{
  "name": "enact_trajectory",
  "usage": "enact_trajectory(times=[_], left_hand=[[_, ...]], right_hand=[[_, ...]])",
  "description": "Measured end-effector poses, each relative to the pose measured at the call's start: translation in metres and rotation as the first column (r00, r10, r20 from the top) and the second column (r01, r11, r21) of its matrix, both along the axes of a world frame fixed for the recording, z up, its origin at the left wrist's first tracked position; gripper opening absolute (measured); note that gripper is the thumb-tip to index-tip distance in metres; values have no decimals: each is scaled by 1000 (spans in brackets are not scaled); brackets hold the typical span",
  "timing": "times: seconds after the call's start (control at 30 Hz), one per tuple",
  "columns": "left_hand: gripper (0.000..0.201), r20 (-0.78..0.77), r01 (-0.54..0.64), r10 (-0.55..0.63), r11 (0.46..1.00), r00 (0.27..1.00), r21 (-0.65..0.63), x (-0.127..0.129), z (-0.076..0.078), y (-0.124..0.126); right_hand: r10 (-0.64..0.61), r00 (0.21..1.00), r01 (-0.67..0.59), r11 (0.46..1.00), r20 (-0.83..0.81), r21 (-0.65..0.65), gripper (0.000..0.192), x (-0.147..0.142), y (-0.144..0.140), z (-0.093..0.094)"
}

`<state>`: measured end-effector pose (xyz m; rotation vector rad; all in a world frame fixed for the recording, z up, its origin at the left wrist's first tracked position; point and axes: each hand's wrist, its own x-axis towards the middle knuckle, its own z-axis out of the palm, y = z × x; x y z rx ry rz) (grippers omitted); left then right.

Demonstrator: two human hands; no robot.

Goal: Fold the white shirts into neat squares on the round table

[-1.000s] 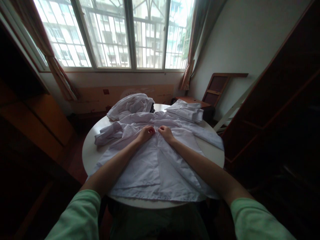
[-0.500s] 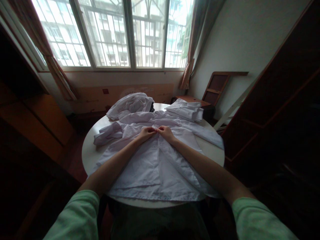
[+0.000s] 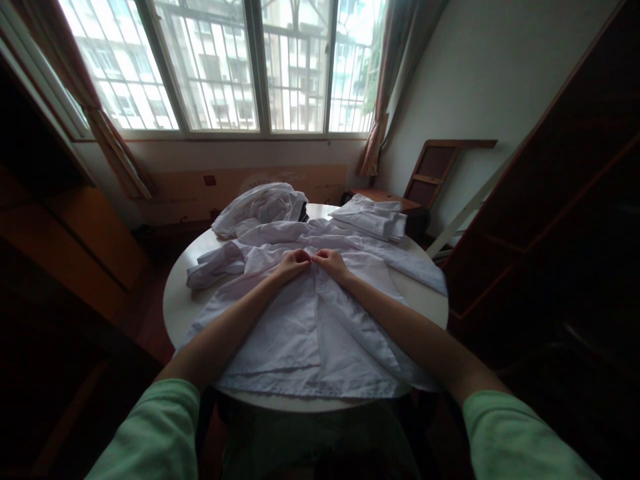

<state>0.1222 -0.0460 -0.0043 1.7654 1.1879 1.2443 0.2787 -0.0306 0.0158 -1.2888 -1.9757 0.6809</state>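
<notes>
Tied-back curtains, barred windows and a round table suggest a room in a home.

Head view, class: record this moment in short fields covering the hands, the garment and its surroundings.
Garment: white garment, wrinkled, lying on a round table
Left hand: fingers pinched at the garment's middle
Right hand: fingers pinched close beside the left hand
Far side, left: pale bundle
Far side, right: folded white cloth
Background: barred window

The left grip and right grip pinch the front of a white shirt spread across a round tabletop; beyond sit a whitish bundle and folded white cloth.
</notes>
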Motion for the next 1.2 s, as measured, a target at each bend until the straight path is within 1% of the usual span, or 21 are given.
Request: enact_trajectory(times=[0.07, 0.17, 0.3, 0.43, 0.67, 0.9, 1.2], left_hand=[[11, -14, 22, -22, 1000, 1000, 5, 2, 0, -3], [18, -81, 49, -47, 999, 996, 20, 4, 0, -6], [20, -139, 40, -32, 998, 990, 53, 5, 1, -8], [17, -144, 15, -6, 998, 990, 60, 5, 2, -8], [13, -172, -7, 23, 996, 985, 93, 6, 3, -9], [17, -185, 13, 9, 993, 983, 118, 4, -1, -7], [14, -157, 10, 8, 993, 988, 119, 4, 0, -4]], right_hand=[[-9, 1000, 10, 1000, 10, -19, 19, 0, 0, 1], [-24, 999, 24, 999, 23, -32, 20, 0, 0, 2], [-24, 1000, 24, 999, 20, -24, 18, 0, 2, 0], [-26, 999, 27, 999, 24, -27, 17, 0, 4, -1], [-33, 999, 34, 999, 28, -41, 18, 0, 2, 3], [-39, 999, 39, 999, 14, -34, 17, 1, 4, -1], [-30, 999, 30, 999, -9, -16, 15, 0, 8, -5]])
